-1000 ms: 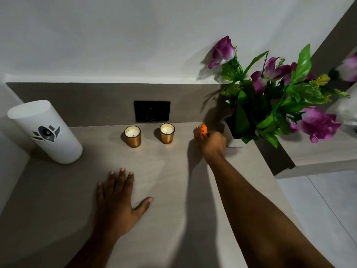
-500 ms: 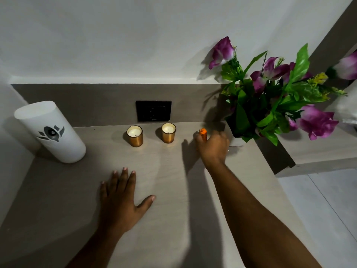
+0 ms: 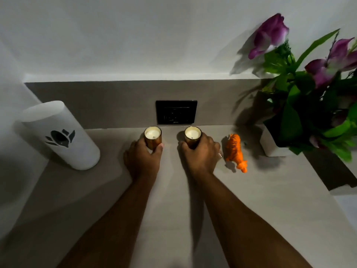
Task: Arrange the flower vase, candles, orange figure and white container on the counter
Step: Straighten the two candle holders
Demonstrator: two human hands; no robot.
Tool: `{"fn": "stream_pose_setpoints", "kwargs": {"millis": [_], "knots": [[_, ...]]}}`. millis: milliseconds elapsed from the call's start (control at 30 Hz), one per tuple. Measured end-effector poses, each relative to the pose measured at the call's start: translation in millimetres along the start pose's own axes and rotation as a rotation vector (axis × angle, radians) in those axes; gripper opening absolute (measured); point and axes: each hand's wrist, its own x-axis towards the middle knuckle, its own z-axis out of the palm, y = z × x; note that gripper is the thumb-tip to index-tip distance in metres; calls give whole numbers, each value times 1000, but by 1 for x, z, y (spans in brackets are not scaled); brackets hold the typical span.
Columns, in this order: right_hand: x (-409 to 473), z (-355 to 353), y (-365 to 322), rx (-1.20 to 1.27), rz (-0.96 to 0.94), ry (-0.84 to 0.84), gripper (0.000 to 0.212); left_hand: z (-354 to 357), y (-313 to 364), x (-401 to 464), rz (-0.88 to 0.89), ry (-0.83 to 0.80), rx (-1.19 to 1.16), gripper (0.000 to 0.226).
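Two small gold candles stand side by side near the back of the beige counter [image 3: 173, 200]. My left hand [image 3: 143, 159] wraps around the left candle [image 3: 153, 136]. My right hand [image 3: 201, 155] wraps around the right candle [image 3: 192, 135]. An orange tiger figure [image 3: 234, 150] lies on the counter just right of my right hand, free of it. The flower vase [image 3: 270, 146], white with purple blooms and green leaves, stands at the far right. A tall white container [image 3: 59, 136] with a dark flower mark stands at the far left.
A black wall socket [image 3: 176, 112] sits on the grey backsplash right behind the candles. The counter's right edge [image 3: 316, 182] drops away beside the vase. Walls close in the left side and the back.
My right hand let go of the orange figure and moved left onto the right candle. My left hand left the counter and moved forward onto the left candle. The camera came closer.
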Motion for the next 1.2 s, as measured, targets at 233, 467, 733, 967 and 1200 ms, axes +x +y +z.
{"fn": "stream_pose_setpoints", "kwargs": {"millis": [233, 467, 733, 967, 1200], "knots": [[24, 7, 2, 17, 12, 27, 56, 18, -3, 19, -6, 20, 62, 51], [26, 7, 5, -6, 9, 4, 79, 12, 5, 16, -9, 1, 108, 83], [-68, -28, 36, -294, -334, -320, 85, -40, -11, -48, 164, -283, 418, 91], [-94, -51, 51, -528, -457, -548, 97, -96, -53, -108, 294, -331, 533, 91], [-93, -49, 53, -553, -474, -512, 99, -114, -61, -59, -257, 33, -37, 113]]}}
